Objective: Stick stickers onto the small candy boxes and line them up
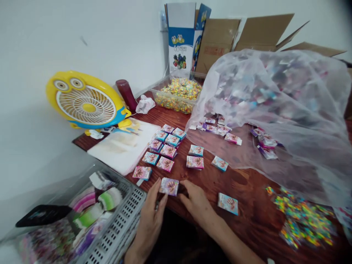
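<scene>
Between my hands, near the table's front edge, is a small flat purple box printed with a hand picture; it looks like a short stack. My left hand grips its left side with thumb and fingers. On the opposite edge, the fingertips of my right hand pinch it. Similar pink box and blue box piles stand in rows just beyond. To the right lie a pink pile, a blue box and another blue box.
A grey basket of packaged goods adjoins the table at left. A yellow fan stands behind a white cloth. Colourful small pieces fill a clear bin and form a heap. A large translucent bag spills boxes.
</scene>
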### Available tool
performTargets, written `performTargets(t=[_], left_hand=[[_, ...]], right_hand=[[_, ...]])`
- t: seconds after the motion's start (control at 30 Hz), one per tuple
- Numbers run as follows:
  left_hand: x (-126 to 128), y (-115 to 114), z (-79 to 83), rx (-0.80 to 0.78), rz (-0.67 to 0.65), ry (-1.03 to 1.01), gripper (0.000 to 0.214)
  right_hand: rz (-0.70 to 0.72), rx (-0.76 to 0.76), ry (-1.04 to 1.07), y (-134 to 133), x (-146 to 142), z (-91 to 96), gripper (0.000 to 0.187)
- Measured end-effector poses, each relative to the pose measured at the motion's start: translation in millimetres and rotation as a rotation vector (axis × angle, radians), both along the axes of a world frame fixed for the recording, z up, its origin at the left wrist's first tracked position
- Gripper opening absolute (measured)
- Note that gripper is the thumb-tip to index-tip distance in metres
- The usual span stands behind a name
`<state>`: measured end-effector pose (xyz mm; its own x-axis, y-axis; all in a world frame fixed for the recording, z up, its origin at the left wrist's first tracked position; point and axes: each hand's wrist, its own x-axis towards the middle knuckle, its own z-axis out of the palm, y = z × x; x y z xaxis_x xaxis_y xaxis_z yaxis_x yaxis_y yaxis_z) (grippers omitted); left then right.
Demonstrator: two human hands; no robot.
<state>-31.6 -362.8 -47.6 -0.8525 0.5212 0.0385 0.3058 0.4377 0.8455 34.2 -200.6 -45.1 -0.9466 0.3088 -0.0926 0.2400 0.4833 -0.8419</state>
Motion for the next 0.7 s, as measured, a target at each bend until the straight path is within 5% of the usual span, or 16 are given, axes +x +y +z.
performTargets(t=[0.17, 0.43, 0.53, 0.7], left_hand=[[-25, -6, 3.5, -0.024, 0.027, 0.069, 0.048], [3, -16, -12.0, 0.189, 0.196, 0.105, 0.044], [6, -24, -16.3, 0.187, 0.235, 0.162, 0.027], [-2, -21, -21.1, 0.025, -0.008, 0.424, 0.015]], right_hand=[[-0.128, -0.155, -0.016, -22, -24, -4.6, 0.020], [-0.131, -0.198, -0.006, -27, -17, -7.4, 0.016], [-0.138, -0.096, 0.016, -25, -5, 2.5, 0.015], [-0.310, 0.252, 0.141, 14, 11, 29.9, 0.019]])
